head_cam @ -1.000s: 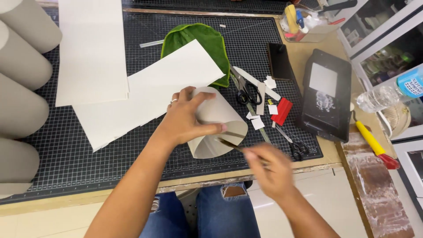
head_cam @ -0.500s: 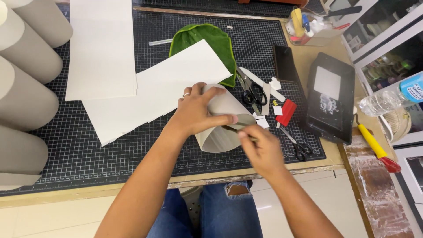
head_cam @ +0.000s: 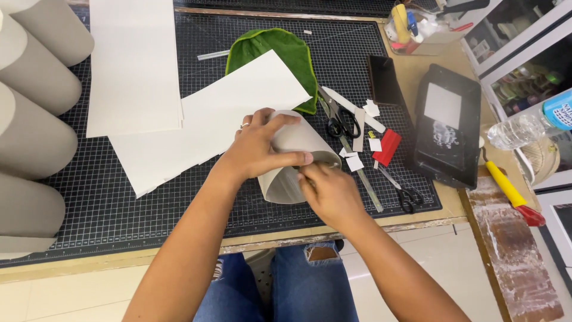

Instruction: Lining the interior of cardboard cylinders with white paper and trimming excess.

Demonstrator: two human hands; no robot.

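A sheet of grey card rolled into a tube [head_cam: 292, 161] lies on the black cutting mat [head_cam: 149, 203], just in front of me. My left hand [head_cam: 259, 146] wraps over the top of the tube and holds it curled, thumb pressed along its near side. My right hand [head_cam: 328, 191] grips the tube's open right end, fingers pinching the overlapping edge. Both hands touch each other at the seam.
White sheets [head_cam: 134, 65] and a green leaf shape [head_cam: 286, 50] lie behind the tube. Black scissors [head_cam: 336, 116], a metal ruler [head_cam: 363, 179], small scissors [head_cam: 405, 194], paper scraps, a red piece [head_cam: 387, 146], a phone [head_cam: 384, 80] and a black tray [head_cam: 444, 125] sit right. Grey rolls [head_cam: 30, 119] stack left.
My right hand moved left from the mat's front edge onto the tube's end. The left hand stayed on the tube, which now looks more tightly rolled.
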